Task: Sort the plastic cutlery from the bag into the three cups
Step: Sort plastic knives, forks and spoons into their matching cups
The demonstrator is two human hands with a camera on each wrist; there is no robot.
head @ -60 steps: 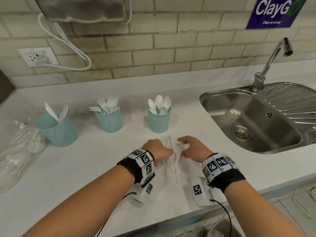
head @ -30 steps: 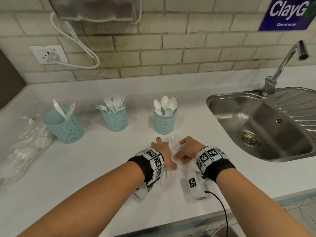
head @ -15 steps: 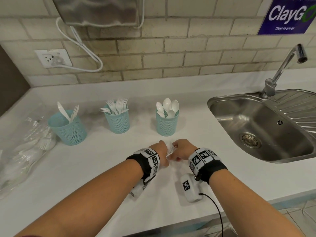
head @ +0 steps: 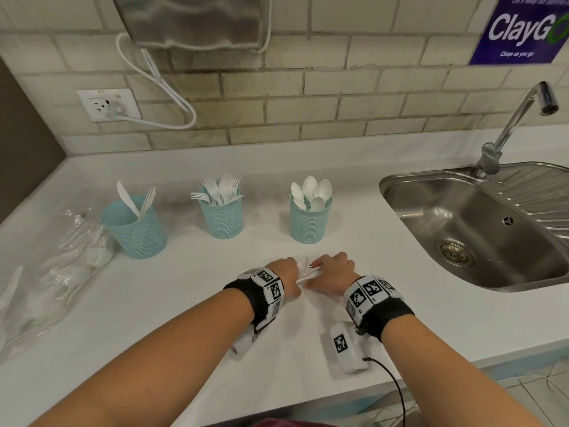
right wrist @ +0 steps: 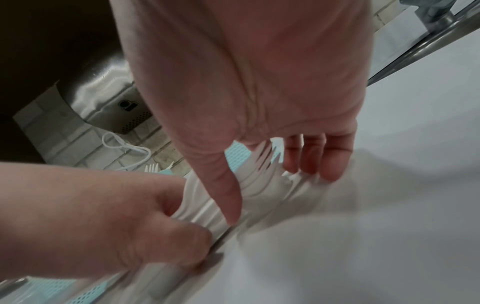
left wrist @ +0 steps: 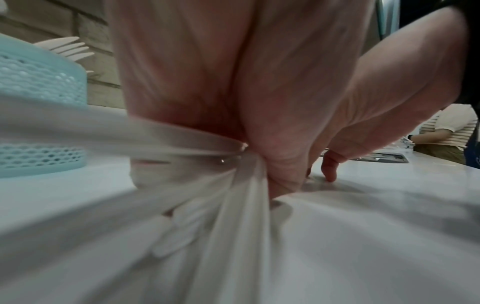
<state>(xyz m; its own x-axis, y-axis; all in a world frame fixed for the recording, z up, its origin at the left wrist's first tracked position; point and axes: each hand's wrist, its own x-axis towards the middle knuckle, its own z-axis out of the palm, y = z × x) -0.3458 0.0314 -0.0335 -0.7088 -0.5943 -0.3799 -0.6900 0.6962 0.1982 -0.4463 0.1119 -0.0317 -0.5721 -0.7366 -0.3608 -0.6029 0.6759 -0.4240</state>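
Three teal mesh cups stand in a row at the back of the counter: the left cup (head: 134, 231) holds a knife and a fork, the middle cup (head: 222, 218) forks, the right cup (head: 309, 221) spoons. In front of them my left hand (head: 292, 280) grips a bundle of white cutlery (head: 305, 272) by the handles. My right hand (head: 323, 269) curls over the same bundle. In the right wrist view the right hand (right wrist: 271, 194) has its thumb across the bundle (right wrist: 259, 185) and its fingers behind the fork tines. The left wrist view shows the left hand (left wrist: 259, 160) clenched on the handles (left wrist: 228, 168). The clear bag (head: 52, 272) with more cutlery lies far left.
A steel sink (head: 388, 188) with a tap (head: 517, 118) fills the right side. A wall socket (head: 106, 104) with a white cable and a metal dispenser (head: 191, 20) are on the brick wall. The counter's front edge runs close below my wrists. A person in a striped shirt (left wrist: 446, 127) sits far off.
Loose cutlery that lay spread on the counter has been drawn together into one bundle. Both hands have closed in on each other around it.
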